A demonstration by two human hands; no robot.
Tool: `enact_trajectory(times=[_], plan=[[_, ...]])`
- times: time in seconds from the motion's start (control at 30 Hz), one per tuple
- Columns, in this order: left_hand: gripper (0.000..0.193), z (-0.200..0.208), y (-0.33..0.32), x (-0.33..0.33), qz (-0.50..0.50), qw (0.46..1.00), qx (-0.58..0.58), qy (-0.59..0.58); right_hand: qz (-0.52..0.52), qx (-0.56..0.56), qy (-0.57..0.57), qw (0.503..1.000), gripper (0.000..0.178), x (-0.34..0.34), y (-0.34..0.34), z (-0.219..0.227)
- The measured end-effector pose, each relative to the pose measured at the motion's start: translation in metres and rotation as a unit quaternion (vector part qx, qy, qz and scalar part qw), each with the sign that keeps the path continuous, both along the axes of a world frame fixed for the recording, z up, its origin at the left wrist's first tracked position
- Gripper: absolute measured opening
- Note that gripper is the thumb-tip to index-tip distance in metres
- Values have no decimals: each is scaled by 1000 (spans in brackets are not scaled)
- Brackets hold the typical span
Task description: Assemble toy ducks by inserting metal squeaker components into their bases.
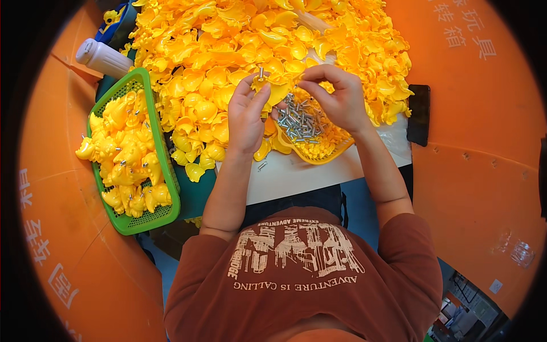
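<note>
My left hand (245, 122) is closed on a curved yellow plastic shell (277, 90), held above the table. A short silver metal pin (261, 73) stands up at the shell's far left edge, by my fingertips. To the right of the shell, my right hand (342, 100) has thumb and forefinger pinched together; whatever is between them is too small to make out. Below both hands lie many silver metal pins (301, 121) and small yellow plastic pieces (325, 142) in a yellow tray (320, 161).
A large heap of yellow shells (211, 51) covers the far table. At left, a green basket (172, 196) holds yellow figures with metal pins; a white bottle (105, 58) stands behind it. A black flat object (420, 114) lies at right. One loose pin (262, 166) is near the front edge.
</note>
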State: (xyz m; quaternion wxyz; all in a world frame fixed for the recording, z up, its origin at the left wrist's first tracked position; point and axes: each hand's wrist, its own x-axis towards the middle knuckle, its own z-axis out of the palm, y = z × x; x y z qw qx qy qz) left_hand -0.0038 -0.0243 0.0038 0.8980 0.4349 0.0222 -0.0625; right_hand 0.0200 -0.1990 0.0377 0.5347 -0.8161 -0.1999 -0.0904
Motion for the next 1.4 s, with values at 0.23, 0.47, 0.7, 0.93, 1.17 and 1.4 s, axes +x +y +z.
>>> enact_trajectory(times=[0.23, 0.47, 0.7, 0.93, 1.17, 1.4], plan=[[26, -3, -9, -5, 61, 991, 96, -69, 31, -116, -239, 963, 15, 6, 32, 10], [23, -4, -8, -6, 79, 990, 99, -68, 36, -130, -270, 953, 14, 8, 35, 7], [22, 1, 0, -5, 63, 993, 85, -58, 89, 64, 31, 993, 14, 19, 32, 4], [22, 0, 13, 0, 66, 989, 131, -30, 176, -92, 73, 977, 14, 42, 38, 12], [22, 0, 34, 11, 222, 972, -74, 17, 156, -5, 67, 985, 28, 70, 79, -2], [21, -3, 67, 19, 406, 905, -124, -13, 71, -365, -133, 919, 27, 86, 128, -21]])
